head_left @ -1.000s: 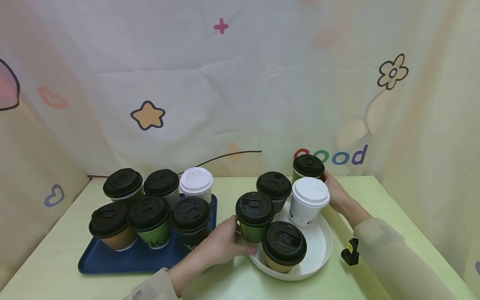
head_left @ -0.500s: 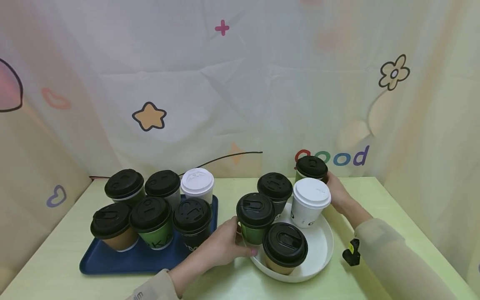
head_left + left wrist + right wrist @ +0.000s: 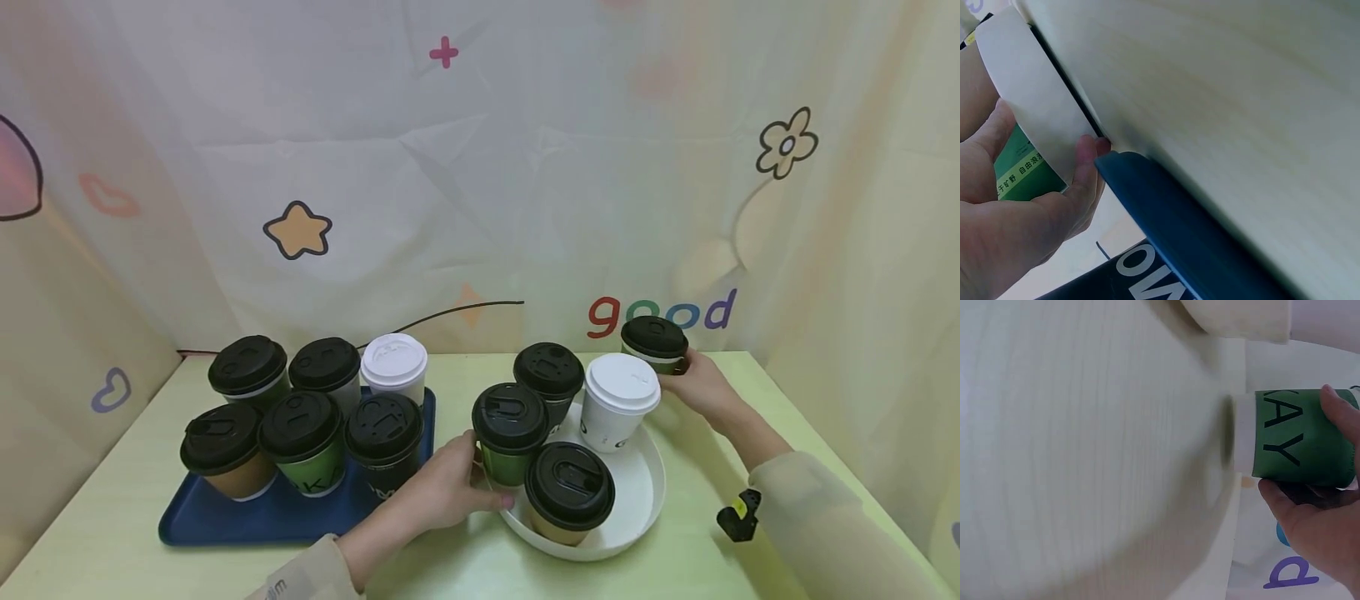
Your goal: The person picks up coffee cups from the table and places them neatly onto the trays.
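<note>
A round white plate (image 3: 636,500) carries several lidded paper cups: a green cup (image 3: 506,467), a dark cup (image 3: 551,410), a white cup (image 3: 611,425) and a brown cup (image 3: 562,527). My left hand (image 3: 442,487) grips the plate's left edge beside the green cup; the left wrist view has its thumb at the rim and fingertips low on the wall. Behind the white cup, my right hand (image 3: 705,392) holds another green cup (image 3: 1307,437) with a black lid. It looks upright near the table's far edge, though I cannot tell whether its base touches the tabletop.
On the left lies a blue tray (image 3: 217,527) bearing several lidded cups, including a white-lidded cup (image 3: 393,375). The plate's left edge is close to the tray. A printed curtain (image 3: 480,183) hangs behind the pale table (image 3: 720,467).
The right hand has moved to the right with its green cup, away from the plate's back edge. The left hand and the plate stay in place.
</note>
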A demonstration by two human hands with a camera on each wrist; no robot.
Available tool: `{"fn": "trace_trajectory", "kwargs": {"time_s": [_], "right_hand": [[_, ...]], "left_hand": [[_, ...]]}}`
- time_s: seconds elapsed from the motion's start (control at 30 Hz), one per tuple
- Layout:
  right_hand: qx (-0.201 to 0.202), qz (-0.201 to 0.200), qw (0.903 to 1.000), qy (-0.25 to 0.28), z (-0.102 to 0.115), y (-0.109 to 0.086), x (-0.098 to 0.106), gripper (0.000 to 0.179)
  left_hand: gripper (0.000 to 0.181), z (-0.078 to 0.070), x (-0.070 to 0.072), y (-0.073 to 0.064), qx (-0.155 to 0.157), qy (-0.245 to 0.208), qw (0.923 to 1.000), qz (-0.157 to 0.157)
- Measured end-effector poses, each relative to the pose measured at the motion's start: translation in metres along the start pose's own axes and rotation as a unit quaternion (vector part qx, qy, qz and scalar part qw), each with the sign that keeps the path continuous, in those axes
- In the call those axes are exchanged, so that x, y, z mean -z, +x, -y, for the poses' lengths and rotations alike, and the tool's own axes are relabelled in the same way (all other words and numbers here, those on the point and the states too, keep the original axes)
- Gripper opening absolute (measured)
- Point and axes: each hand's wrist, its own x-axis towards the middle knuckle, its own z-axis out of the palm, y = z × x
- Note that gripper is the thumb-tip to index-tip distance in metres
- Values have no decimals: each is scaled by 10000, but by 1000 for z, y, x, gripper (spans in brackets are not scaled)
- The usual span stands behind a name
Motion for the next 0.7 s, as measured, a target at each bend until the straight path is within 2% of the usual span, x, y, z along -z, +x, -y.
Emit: {"fn": "trace_trajectory", "kwargs": {"time_s": [0.33,0.5,0.7], "right_hand": [[-16,-51,9999,-104,2,-34,21,81],[120,-137,9997,-175,8,-51,33,81],[276,-148,9993,-207,15,-75,38,80]], "left_hand": [[65,2,-1,1,71,71,9999,-21],[65,1,-1,1,94,14,10000,-17],[62,1,-1,1,76,-16,10000,1]]}}
